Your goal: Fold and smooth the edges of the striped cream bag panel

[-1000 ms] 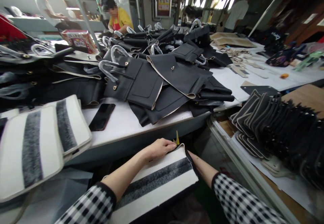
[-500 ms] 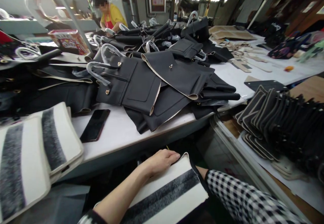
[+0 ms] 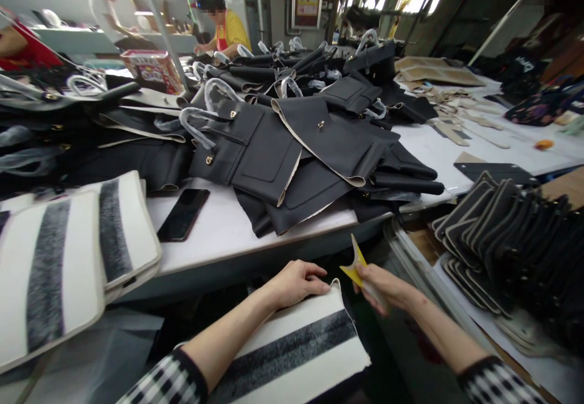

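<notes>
A white piece with dark grey stripes (image 3: 292, 344), looking like a bag panel with a dark edge, lies slanted at the front, below the table. My left hand (image 3: 296, 283) is closed over its far edge, thumb along the near side; the undersides of the fingers are hidden. To the right of that panel, apart from it, my right hand (image 3: 381, 285) grips yellow thread snips (image 3: 354, 264), slightly blurred. Their forked end points up and to the left. Similar striped panels (image 3: 84, 258) are stacked at the left table edge.
Black bag pieces (image 3: 269, 148) with wrapped handles pile up on the white table (image 3: 219, 233). A phone (image 3: 184, 214) lies near its edge. Dark cut pieces (image 3: 511, 240) stand in rows at right. A person in yellow (image 3: 235, 30) works behind, with others further left.
My right hand has come out from behind the striped panel, off to the right, with the yellow snips showing. The left hand's fingers have lifted a little. The view has shifted left.
</notes>
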`<state>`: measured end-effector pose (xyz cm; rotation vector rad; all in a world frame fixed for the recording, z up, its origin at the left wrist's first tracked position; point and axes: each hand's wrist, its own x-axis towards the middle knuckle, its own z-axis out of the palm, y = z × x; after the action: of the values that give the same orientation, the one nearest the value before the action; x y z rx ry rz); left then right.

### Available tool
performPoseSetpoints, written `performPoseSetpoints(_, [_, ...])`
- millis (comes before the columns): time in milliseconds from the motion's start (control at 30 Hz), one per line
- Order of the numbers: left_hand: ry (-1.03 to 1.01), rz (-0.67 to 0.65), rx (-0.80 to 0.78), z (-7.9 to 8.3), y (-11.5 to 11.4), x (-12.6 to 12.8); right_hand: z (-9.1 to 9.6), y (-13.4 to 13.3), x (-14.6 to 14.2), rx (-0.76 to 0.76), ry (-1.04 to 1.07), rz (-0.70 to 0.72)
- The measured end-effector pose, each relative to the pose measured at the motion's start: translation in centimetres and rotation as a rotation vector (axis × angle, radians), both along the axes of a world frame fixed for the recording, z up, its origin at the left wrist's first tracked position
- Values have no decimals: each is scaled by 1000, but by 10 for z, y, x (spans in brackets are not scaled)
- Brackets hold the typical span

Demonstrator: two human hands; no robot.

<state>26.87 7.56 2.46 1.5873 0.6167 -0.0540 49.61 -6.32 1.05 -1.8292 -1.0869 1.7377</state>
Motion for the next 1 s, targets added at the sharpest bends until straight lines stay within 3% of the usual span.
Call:
performPoseSetpoints(67, [1,22,-39,0,-2,1,12,-11,13,-73,21,197])
performPoseSetpoints(133, [-5,40,-69,2,-4,2,20,-13,16,-51,-40,336])
performPoseSetpoints(333, [16,63,-54,12,-9,4,27,26,-2,256,-609,237])
performPoseSetpoints(467, [24,105,-27,16,-12,6,40,47,-12,443,-910,361])
performPoseSetpoints(733, [-107,17,36,25,-14,7,54,61,-18,620,-1076,669])
performPoseSetpoints(1000, [-39,-32,102,20,-13,8,52,62,-16,647,-1095,737])
